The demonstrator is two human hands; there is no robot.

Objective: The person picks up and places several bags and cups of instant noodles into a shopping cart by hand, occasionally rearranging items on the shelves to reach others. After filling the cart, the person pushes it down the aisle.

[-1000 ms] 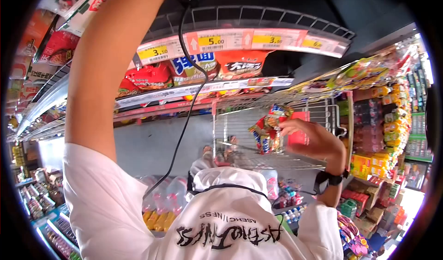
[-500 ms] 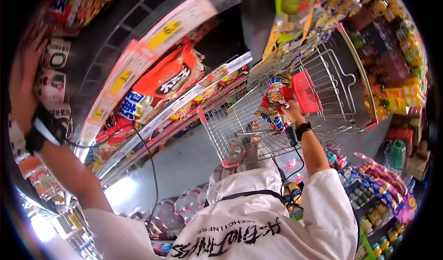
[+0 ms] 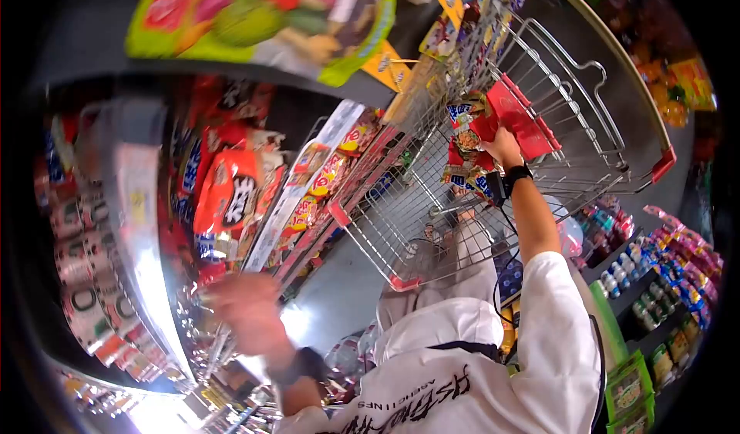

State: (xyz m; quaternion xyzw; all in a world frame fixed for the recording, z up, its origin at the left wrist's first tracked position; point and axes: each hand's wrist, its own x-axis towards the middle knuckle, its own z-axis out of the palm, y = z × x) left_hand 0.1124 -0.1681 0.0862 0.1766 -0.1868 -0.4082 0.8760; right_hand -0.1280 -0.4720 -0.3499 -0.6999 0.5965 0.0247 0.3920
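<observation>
My right hand (image 3: 505,147) reaches into a wire shopping cart (image 3: 663,166), its fingers closed on a red instant noodle packet (image 3: 468,139) with blue and white lettering. The packet lies beside the cart's red panel (image 3: 518,114). Motion smears my left hand (image 3: 250,311), which is low on the left near the shelf edge, so its fingers cannot be made out. The nearest shelf goods to it are large red-orange noodle packs (image 3: 225,191).
Shelf rows with small yellow-and-red packets (image 3: 327,176) run along the left. A bright green bag (image 3: 270,18) hangs close overhead. White-and-red cups (image 3: 81,299) are stacked far left. Pink and purple packages (image 3: 682,249) stand at the right, with yellow goods (image 3: 694,83) above.
My left hand has come down from the cups on the upper left shelf toward my body. My view has shifted, and the cart appears closer. My right hand remains at the noodle packet.
</observation>
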